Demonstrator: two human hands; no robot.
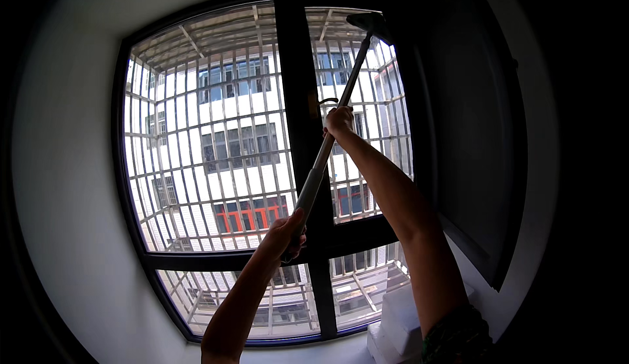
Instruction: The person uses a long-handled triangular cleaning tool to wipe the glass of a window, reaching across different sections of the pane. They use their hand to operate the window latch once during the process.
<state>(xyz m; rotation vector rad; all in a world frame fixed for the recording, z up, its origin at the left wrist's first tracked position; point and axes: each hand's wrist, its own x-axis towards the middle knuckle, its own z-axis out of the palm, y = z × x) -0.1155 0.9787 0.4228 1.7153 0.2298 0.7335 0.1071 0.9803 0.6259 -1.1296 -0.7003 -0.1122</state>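
Note:
Both hands grip a long telescopic pole [322,155], which slants up to the right across the window. My left hand [287,236] is closed around the thick grey handle at its lower end. Further up, my right hand [340,121] wraps the thinner metal shaft, close to the window handle [328,100]. A dark, flat cleaning head [368,20] on the pole's tip lies against the top right corner of the right-hand window pane [361,93]. The underside of that head is hidden.
The dark window frame [297,118] divides several panes, with metal security bars [221,113] outside. A dark panel [471,133] stands angled out at the right. White blocks [398,324] rest on the sill below my right arm. White wall [64,167] borders the left.

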